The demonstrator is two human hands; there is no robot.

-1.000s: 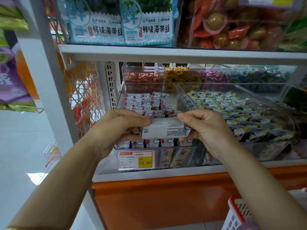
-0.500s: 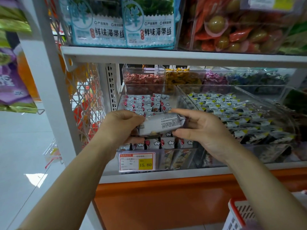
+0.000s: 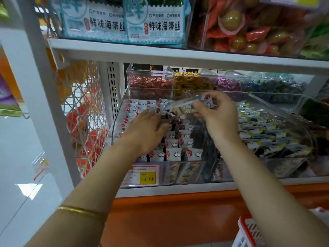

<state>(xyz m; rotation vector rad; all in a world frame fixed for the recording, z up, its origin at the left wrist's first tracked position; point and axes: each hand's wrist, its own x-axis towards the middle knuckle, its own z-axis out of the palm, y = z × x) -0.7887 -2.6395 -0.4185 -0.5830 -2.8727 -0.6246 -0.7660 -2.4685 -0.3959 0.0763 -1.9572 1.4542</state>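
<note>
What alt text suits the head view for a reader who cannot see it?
The right hand pinches a snack packet above a clear bin of similar packets on a shop shelf. The left hand, fingers straight, reaches among them.

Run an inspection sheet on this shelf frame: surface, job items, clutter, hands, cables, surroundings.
Surface: white shelf carrying clear bins; orange panel below.
Job's things: snack packet held tilted above the clear bin of white cloud-print packets; price tag on its front reads 15.80.
Clutter: neighbouring bin of black and yellow packets; red sweets and yellow sweets in bins behind.
Grippers: right hand pinches the snack packet; left hand rests on the packets in the bin, fingers straight.
Cables: nothing seen.
Surroundings: kelp packs on the shelf above; wire mesh at left; red and white basket lower right.
</note>
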